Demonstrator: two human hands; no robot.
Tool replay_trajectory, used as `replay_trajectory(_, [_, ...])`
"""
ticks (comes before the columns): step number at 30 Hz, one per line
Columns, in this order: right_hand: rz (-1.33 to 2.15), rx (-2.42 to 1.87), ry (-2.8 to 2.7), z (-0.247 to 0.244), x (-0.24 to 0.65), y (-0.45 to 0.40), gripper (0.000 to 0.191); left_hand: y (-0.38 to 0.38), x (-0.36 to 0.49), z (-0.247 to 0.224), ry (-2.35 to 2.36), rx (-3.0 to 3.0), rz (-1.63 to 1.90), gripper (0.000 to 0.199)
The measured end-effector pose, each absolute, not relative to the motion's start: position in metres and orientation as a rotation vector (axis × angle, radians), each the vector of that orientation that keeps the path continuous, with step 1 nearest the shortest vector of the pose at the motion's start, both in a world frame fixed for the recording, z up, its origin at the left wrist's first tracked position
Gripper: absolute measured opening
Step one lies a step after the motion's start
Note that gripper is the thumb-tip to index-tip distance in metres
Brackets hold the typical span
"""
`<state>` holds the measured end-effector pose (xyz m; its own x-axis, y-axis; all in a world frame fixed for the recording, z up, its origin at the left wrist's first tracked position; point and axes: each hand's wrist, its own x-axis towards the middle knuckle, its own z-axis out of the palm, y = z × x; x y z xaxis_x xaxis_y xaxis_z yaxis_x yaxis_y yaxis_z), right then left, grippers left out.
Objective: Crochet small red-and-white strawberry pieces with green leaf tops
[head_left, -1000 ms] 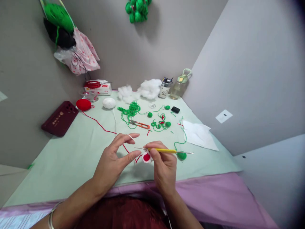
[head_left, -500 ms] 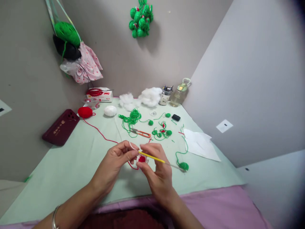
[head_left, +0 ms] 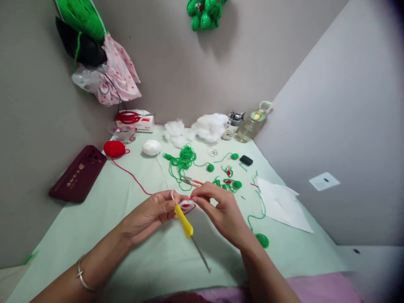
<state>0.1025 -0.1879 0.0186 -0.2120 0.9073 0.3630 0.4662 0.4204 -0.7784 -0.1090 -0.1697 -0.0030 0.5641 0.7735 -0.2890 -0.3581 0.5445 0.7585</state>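
My left hand (head_left: 159, 210) is closed on a small white-and-red crochet piece (head_left: 187, 205), with a strand of white yarn (head_left: 172, 194) over its index finger. From that piece a crochet hook with a yellow handle (head_left: 184, 222) hangs down toward me, its metal end pointing at the lower right; neither hand grips the handle. The thumb and index finger of my right hand (head_left: 221, 206) pinch a bit of red yarn (head_left: 191, 198) at the piece's right edge. Part of the piece is hidden by my fingers.
Orange-handled thread snips (head_left: 192, 182) lie just beyond my hands. A red yarn ball (head_left: 114, 149), a white yarn ball (head_left: 151, 147), tangled green yarn (head_left: 186, 156), stuffing (head_left: 211, 127), a phone (head_left: 78, 174), a bottle (head_left: 252, 125) and white paper (head_left: 282, 204) surround the work area.
My right hand has let go of the crochet hook and pinches red yarn instead. The hook has swung from pointing right to hanging downward. The view has shifted slightly.
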Motion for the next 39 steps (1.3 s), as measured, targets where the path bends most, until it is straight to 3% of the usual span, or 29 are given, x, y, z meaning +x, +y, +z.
replay_trajectory(5, [0.832,-1.294,-1.83,-0.002,0.112,-0.154,0.017,-0.153,-0.118,-0.015,0.664,0.616,0.656,0.031])
replay_trajectory(9, [0.141,-1.688,-2.087,-0.043,0.12,-0.132,0.034,-0.139,-0.121,-0.027,0.744,0.685,0.699,0.028])
replay_trajectory(12, [0.005,-1.764,-2.29,-0.062,0.12,-0.126,0.028,-0.13,-0.121,-0.035,0.843,0.725,0.749,0.024])
replay_trajectory(19, [0.103,-1.815,-2.229,-0.066,0.119,-0.125,0.028,-0.12,-0.121,-0.049,0.933,0.675,0.803,0.022])
replay_trajectory(25, [0.949,-1.621,-1.587,-0.045,0.12,-0.133,0.033,-0.122,-0.125,-0.053,0.889,0.573,0.797,0.023])
replay_trajectory(27, [1.048,-1.519,-1.52,-0.037,0.118,-0.137,0.04,-0.123,-0.126,-0.051,0.878,0.527,0.813,0.021])
replay_trajectory(39, [0.764,-1.258,-1.704,-0.047,0.103,-0.141,0.024,-0.129,-0.125,-0.039,0.821,0.118,0.931,0.023])
